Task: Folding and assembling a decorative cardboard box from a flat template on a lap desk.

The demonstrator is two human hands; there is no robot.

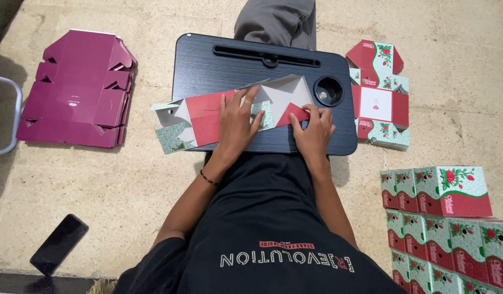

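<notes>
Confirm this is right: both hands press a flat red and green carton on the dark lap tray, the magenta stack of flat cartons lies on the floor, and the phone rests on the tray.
Wrong on the phone: the head view shows it on the floor, not on the lap tray. The left hand and right hand do press the flat carton, and the magenta stack lies on the floor.

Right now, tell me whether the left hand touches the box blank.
Touching. The head view shows the left hand lying flat on the box blank, fingers spread over its red panel.
</notes>
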